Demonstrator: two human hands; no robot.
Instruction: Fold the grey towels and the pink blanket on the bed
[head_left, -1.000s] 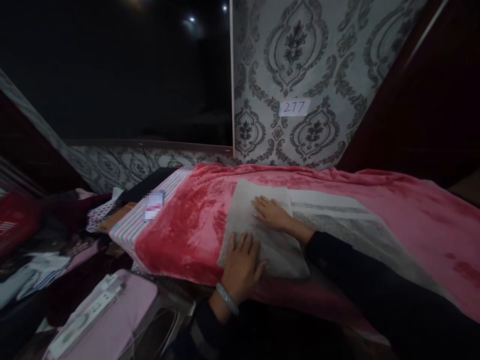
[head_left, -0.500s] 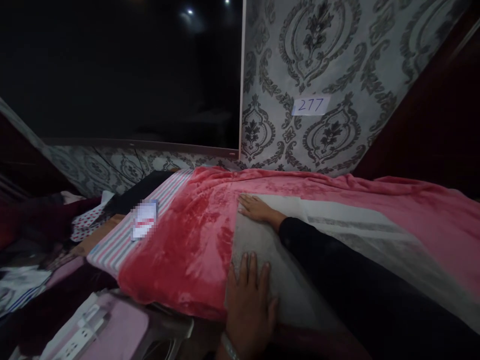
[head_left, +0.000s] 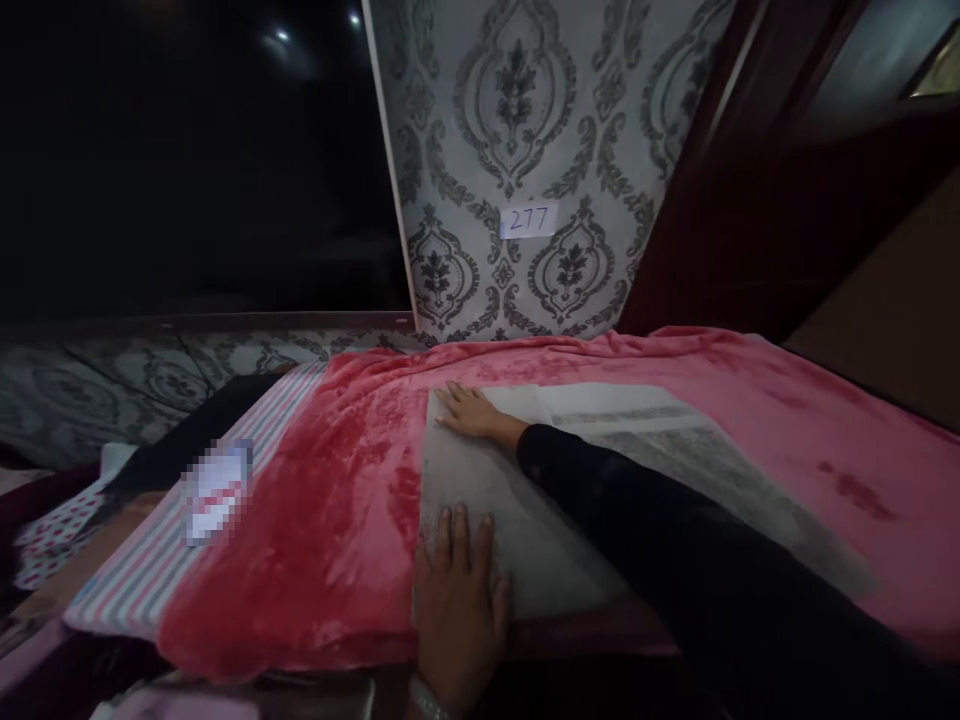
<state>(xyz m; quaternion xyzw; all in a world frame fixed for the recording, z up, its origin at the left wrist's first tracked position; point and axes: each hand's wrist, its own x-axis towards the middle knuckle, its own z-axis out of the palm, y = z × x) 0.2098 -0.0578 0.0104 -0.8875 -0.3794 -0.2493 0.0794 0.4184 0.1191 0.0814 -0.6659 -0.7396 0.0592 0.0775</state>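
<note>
A grey-white rectangular cloth [head_left: 510,520] lies flat over a red and pink plush blanket [head_left: 322,540]. My right hand [head_left: 471,412], at the end of a dark sleeve, rests palm down on the cloth's far left corner with its fingers spread. Nearer to me, my left hand [head_left: 459,610], with a band at the wrist, presses flat on the cloth's near left edge, fingers stretched out and thumb to the right. Neither hand grips anything. The dark right sleeve hides part of the cloth's middle and near side.
A striped cloth [head_left: 142,575] shows under the blanket's left end, with a blurred label [head_left: 217,495] on it. A large dark screen [head_left: 187,160] and patterned wallpaper [head_left: 517,120] stand behind. A paper marked 277 [head_left: 529,221] is on the wallpaper. Spotted fabric [head_left: 60,530] lies far left.
The view has swung to the right, so the screen, blanket and cloth appear further left. Both hands stay flat on the same places of the cloth.
</note>
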